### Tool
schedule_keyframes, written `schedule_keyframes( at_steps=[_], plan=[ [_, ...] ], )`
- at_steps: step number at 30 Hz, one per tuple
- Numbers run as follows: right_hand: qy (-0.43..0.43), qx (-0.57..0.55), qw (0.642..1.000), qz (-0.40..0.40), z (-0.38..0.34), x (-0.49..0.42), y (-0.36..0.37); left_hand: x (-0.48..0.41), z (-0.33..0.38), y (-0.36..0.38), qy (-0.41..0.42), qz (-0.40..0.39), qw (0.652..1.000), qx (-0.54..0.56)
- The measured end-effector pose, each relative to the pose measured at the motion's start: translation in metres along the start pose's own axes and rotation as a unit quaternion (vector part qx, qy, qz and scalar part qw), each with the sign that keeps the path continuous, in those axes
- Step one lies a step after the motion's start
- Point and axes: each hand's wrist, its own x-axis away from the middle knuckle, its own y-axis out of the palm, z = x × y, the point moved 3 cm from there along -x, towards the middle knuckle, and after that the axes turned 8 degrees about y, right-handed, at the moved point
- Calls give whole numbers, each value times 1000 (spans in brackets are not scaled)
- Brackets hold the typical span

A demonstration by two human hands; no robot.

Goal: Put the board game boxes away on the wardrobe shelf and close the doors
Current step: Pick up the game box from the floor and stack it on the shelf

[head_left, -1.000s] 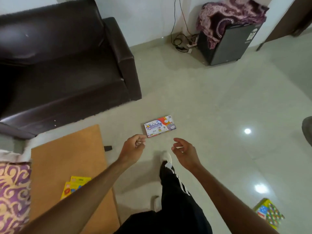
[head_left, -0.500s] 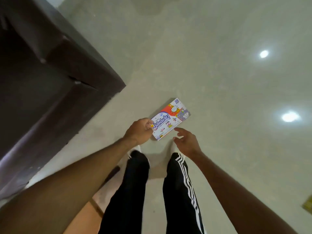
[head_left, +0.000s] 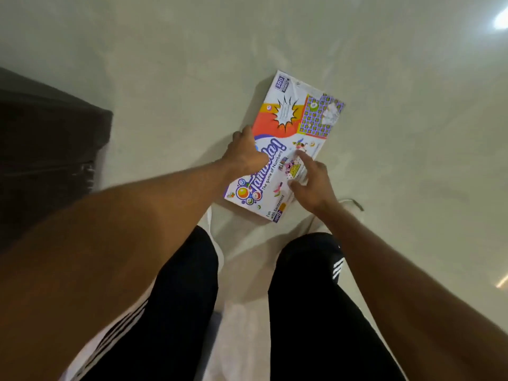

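A flat white, red and purple board game box [head_left: 295, 125], printed "The game of Numbers", lies on the pale floor in front of my feet. My left hand [head_left: 243, 154] is clamped over the box's left long edge, covering part of the title. My right hand [head_left: 310, 182] rests on the box's right side near its near end, index finger stretched across the lid and thumb on the top face. The wardrobe and other boxes are out of view.
A dark brown sofa corner [head_left: 49, 149] fills the left edge. Glossy pale floor tiles [head_left: 412, 188] extend around the box, with light reflections at the upper right. My legs in black striped trousers [head_left: 310, 312] and white shoes stand just below the box.
I have bent down closer, so the box looks much larger. My left hand slid further along the box's left edge, and my right hand moved from beside the box onto its lid.
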Motion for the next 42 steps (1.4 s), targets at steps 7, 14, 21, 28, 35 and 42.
schedule_keyframes(
  at_steps=[7, 14, 21, 28, 35, 42],
  plan=[
    [6, -141, 988, 63, -13, 33, -5, 14, 11, -20, 28, 9, 996, 79],
    [-12, -220, 967, 131, -53, 174, -107, 160, 129, -89, 137, -17, 986, 95],
    [-34, -314, 934, 170, -61, 399, -239, 370, 271, -132, 252, -61, 965, 37],
    [-43, -365, 888, 276, -19, 598, -339, 551, 397, -115, 369, -91, 923, -68],
    [-14, -413, 831, 372, 60, 703, -390, 648, 491, -35, 496, -135, 837, -187],
    [46, -431, 773, 462, 156, 737, -444, 686, 584, 71, 549, -205, 765, -267]
  ],
)
